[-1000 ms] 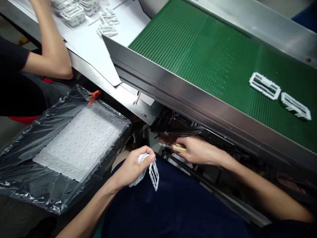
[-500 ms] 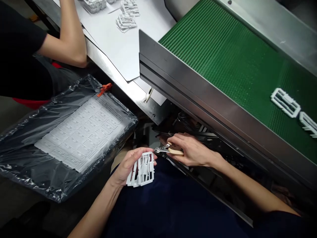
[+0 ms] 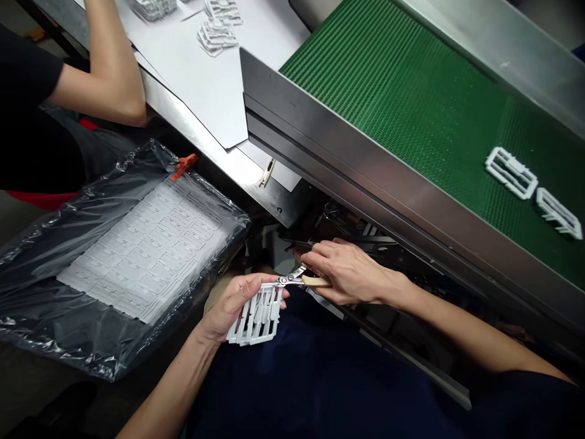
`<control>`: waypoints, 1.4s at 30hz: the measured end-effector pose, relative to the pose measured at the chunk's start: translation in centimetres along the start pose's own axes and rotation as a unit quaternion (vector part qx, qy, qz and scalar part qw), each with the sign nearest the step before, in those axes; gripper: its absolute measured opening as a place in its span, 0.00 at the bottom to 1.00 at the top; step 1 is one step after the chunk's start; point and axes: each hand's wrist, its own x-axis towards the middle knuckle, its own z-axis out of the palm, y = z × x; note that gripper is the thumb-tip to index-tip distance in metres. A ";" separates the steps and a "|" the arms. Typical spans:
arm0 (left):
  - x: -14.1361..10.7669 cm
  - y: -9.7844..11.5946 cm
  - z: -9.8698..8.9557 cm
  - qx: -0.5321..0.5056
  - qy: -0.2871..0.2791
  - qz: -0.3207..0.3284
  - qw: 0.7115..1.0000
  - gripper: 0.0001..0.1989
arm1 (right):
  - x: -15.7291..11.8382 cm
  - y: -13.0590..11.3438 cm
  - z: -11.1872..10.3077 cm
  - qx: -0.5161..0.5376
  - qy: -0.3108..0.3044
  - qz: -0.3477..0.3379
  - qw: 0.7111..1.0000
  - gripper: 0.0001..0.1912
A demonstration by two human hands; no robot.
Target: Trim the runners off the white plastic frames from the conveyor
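My left hand (image 3: 233,305) is closed around several white plastic frames (image 3: 258,320), fanned over one another with slots through them. In my right hand (image 3: 354,271) is a pair of cutting pliers (image 3: 292,278) with cream-coloured handles. The jaws of the pliers are at the top edge of the outermost frame, close to my left fingertips. Whether the blades are fully closed on the plastic I cannot make out. My right fingers wrap round the handles and partly hide them.
A green conveyor belt (image 3: 411,110) with two white plastic frames (image 3: 512,173) runs behind a metal side wall (image 3: 347,152). To the left, a plastic-lined box (image 3: 36,317) holds a layer of white parts (image 3: 141,250). A co-worker's arm (image 3: 109,79) rests by the paper-covered table (image 3: 196,85).
The pliers have moved left onto the top edge of the frames. On the belt, the white frames appear further left, as does the whole scene slightly.
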 end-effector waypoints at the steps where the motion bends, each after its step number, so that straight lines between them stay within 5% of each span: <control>1: 0.0 0.0 0.0 0.000 -0.001 -0.001 1.000 0.16 | 0.0 0.0 0.0 -0.002 0.001 0.001 1.000 0.14; 15: -0.5 0.2 -0.4 0.013 -0.021 -0.008 1.000 0.15 | -0.1 -0.3 0.7 0.013 0.039 -0.008 0.999 0.08; 19: -0.3 0.4 -0.4 -0.002 -0.016 0.001 1.000 0.16 | 0.3 -0.4 1.6 0.117 0.061 0.021 0.991 0.07; 23: 0.9 0.5 -1.2 0.012 0.047 -0.011 0.999 0.18 | 3.0 1.7 4.0 0.280 0.147 0.203 0.927 0.13; 27: 2.6 -0.5 -2.6 0.013 0.082 -0.037 0.996 0.19 | 9.7 6.0 6.7 0.264 0.269 0.403 0.834 0.21; 32: 3.9 -2.7 -4.7 0.049 0.119 -0.052 0.990 0.17 | 18.8 9.4 8.0 0.164 0.363 0.486 0.778 0.25; 36: 1.6 -2.2 -9.1 0.118 0.246 -0.011 0.962 0.17 | 21.1 8.9 7.3 0.102 0.410 0.499 0.756 0.30; 38: -1.0 -0.7 -13.1 0.182 0.334 -0.006 0.925 0.20 | 21.0 6.7 7.1 0.077 0.428 0.466 0.770 0.27; 39: -2.5 0.2 -15.4 0.222 0.383 -0.017 0.896 0.20 | 21.1 5.0 7.2 0.068 0.417 0.424 0.801 0.24; 41: -5.3 1.8 -20.5 0.311 0.481 -0.057 0.818 0.18 | 22.2 0.8 8.3 0.063 0.324 0.260 0.907 0.21; 42: -6.4 2.3 -23.1 0.358 0.510 -0.083 0.778 0.15 | 23.4 -1.6 9.3 0.063 0.206 0.145 0.966 0.22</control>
